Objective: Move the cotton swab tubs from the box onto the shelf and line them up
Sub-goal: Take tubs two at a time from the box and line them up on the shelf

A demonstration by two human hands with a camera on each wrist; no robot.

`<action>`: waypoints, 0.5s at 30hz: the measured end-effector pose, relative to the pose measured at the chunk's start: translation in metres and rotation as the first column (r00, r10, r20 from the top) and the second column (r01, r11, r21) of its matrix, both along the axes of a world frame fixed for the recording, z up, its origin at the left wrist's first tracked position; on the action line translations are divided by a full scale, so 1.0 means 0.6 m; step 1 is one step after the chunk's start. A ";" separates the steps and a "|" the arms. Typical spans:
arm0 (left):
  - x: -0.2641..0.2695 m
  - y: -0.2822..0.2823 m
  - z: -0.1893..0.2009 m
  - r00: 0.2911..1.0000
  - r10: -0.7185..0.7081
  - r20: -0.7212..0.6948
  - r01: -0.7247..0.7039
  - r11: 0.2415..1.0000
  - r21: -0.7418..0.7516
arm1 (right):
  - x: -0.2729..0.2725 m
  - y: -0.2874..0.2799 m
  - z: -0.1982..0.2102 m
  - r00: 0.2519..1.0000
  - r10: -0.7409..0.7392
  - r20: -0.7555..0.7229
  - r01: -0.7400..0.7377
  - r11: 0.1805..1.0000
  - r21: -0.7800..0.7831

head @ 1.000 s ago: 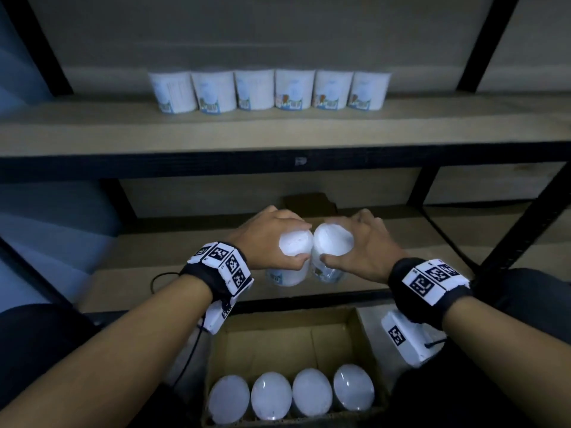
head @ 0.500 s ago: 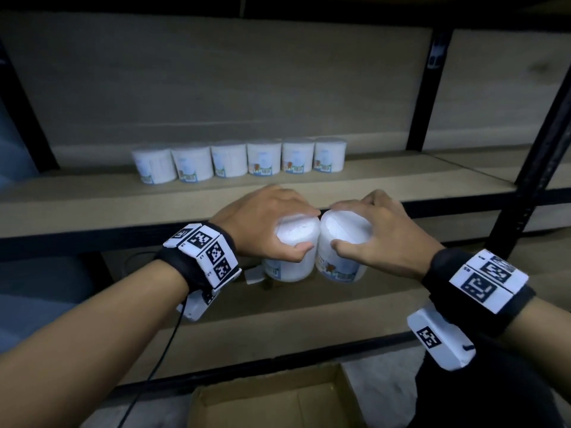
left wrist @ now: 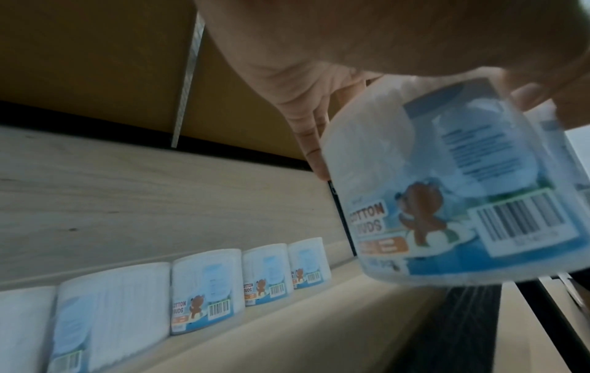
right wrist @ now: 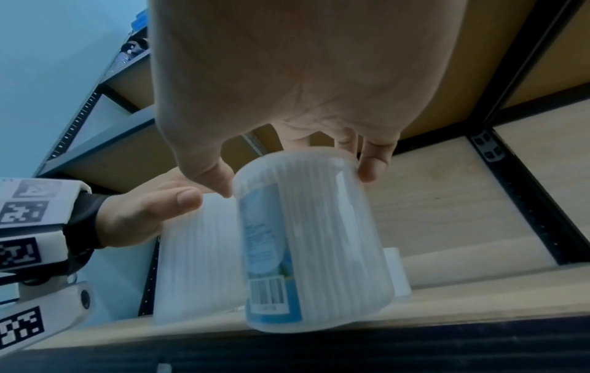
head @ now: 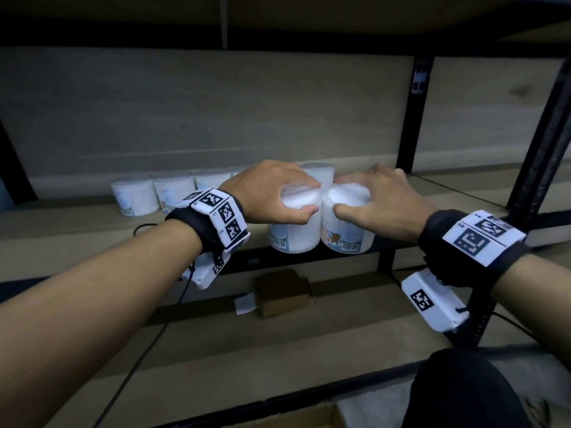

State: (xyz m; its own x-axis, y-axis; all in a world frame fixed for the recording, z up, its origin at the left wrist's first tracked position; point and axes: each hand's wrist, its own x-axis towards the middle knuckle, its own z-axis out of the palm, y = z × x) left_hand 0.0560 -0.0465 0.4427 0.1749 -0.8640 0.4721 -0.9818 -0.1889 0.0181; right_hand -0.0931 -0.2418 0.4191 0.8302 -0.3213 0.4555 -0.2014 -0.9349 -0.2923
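Two tubs: left tub [head: 295, 223] hangs upright from the left hand [head: 272, 193]; right tub [head: 347, 220] from the right hand [head: 380, 199], fingers [head: 346, 208] gripping lids.
Gap: both are above the shelf [head: 77, 230] front edge, near the row of tubs [head: 173, 193], which lies behind and leftward.

I hold two white cotton swab tubs side by side at the shelf [head: 77, 239] edge, left tub [head: 295, 230] and right tub [head: 347, 233]; a row of tubs [head: 173, 196] stands behind.

The head view is dim and bluish, dark at the corners, with shelf [head: 92, 230] posts bowed by the wide lens. The tubs' white lids [head: 298, 199] glow palely. Both wrist views are brighter but soft: the held tubs [left wrist: 447, 191] smear with motion blur, and the palms close overhead are out of focus.
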 end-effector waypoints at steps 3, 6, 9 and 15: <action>0.014 -0.017 0.003 1.000 0.022 -0.017 -0.022 1.000 -0.007 | 0.012 -0.009 0.006 1.000 -0.010 0.013 0.010 1.000 -0.017; 0.026 -0.032 0.003 0.998 0.041 -0.039 -0.041 0.999 -0.004 | 0.025 -0.020 0.008 1.000 -0.025 -0.003 0.025 1.000 0.015; 0.037 -0.046 0.002 0.996 0.049 -0.073 -0.050 0.999 -0.010 | 0.043 -0.034 0.003 0.999 -0.031 -0.011 0.032 0.999 0.034; 0.056 -0.064 -0.011 0.992 0.042 -0.116 -0.042 0.999 0.008 | 0.051 -0.034 -0.001 1.000 -0.017 0.007 0.016 0.993 0.118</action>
State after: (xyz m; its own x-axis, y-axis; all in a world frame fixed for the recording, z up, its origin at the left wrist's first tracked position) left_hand 0.0893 -0.0850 0.4363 0.2645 -0.8575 0.4413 -0.9643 -0.2303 0.1304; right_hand -0.0626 -0.2619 0.4184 0.8208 -0.3870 0.4203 -0.2140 -0.8903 -0.4019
